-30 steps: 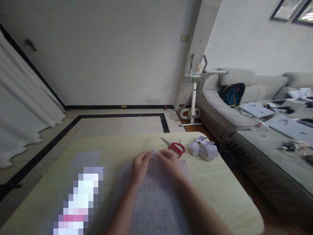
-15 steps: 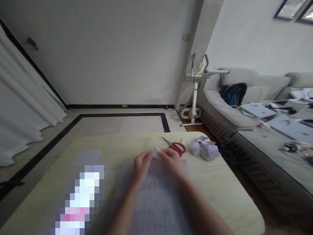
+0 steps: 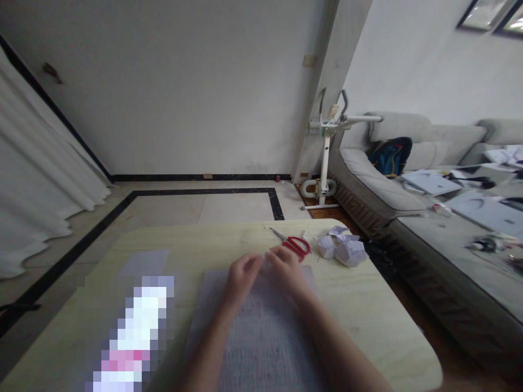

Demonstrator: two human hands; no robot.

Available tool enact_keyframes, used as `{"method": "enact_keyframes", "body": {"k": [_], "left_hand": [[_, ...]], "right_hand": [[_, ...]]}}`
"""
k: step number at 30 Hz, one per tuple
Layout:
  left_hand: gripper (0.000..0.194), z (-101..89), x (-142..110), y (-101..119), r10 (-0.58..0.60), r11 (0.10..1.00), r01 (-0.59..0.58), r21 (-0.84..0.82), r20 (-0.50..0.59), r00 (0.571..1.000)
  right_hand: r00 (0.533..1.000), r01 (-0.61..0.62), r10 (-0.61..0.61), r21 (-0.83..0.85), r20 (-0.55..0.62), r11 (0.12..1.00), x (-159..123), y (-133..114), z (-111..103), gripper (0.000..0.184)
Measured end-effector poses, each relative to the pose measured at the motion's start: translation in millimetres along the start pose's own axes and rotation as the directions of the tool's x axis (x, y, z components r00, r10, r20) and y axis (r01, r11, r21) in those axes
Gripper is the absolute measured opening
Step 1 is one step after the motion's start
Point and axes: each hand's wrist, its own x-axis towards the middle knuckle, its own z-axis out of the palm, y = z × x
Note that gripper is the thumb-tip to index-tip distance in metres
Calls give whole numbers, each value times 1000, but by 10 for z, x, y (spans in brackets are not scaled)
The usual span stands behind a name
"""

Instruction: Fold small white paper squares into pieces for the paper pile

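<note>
Over the top edge of a large sheet with grid lines and writing [image 3: 261,337], my two hands meet at their fingertips. My left hand [image 3: 244,275] has its thumb and fingers pinched at the left side of a small white piece of folded paper [image 3: 267,260]. The fingers of my right hand [image 3: 289,269] are closed on the paper's other side and cover most of it. Just beyond my right hand lie red-handled scissors [image 3: 297,246], blades pointing away to the left. Several folded white paper shapes [image 3: 345,247] sit to the right of the scissors.
The light wooden table [image 3: 368,326] has rounded corners. On its left lie a pale sheet of paper [image 3: 145,262] and a bright pixelated area [image 3: 134,332]. A grey sofa [image 3: 441,245] with a backpack [image 3: 390,158] stands at right, near a white exercise machine [image 3: 324,158].
My left hand has shifted slightly right, closer to my right fingers. Less of the small white paper shows between the fingertips now. The scissors and folded shapes stay put.
</note>
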Motion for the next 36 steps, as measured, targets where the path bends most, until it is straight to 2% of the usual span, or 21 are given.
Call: {"method": "enact_keyframes", "body": {"k": [7, 11, 15, 19, 22, 28, 36], "left_hand": [[28, -20, 6, 6, -15, 1000, 15, -2, -48, 999], [30, -33, -9, 56, -61, 998, 58, -35, -76, 995], [32, -30, -11, 83, -50, 996, 44, -75, -81, 996], [34, -27, 7, 46, -33, 993, 25, -114, -70, 997], [33, -21, 10, 32, -34, 989, 23, -145, -77, 996], [29, -14, 12, 55, -30, 981, 13, -195, -85, 996], [25, -29, -4, 86, -21, 990, -2, -139, -165, 986]], "right_hand": [[998, 69, -69, -28, 3, 997, 7, -1, 9, 29], [999, 41, -41, 5, 5, 999, 1, -23, 28, 30], [999, 51, -51, -30, -2, 998, -5, -33, 16, 29], [998, -26, 23, 56, 60, 998, -5, -17, 13, 34], [997, -58, 53, 84, 62, 995, -14, -26, 23, 35], [999, 27, -29, 74, 26, 997, -20, -44, 51, 30], [994, 91, -91, -15, -54, 996, -66, -83, 97, 24]]}}
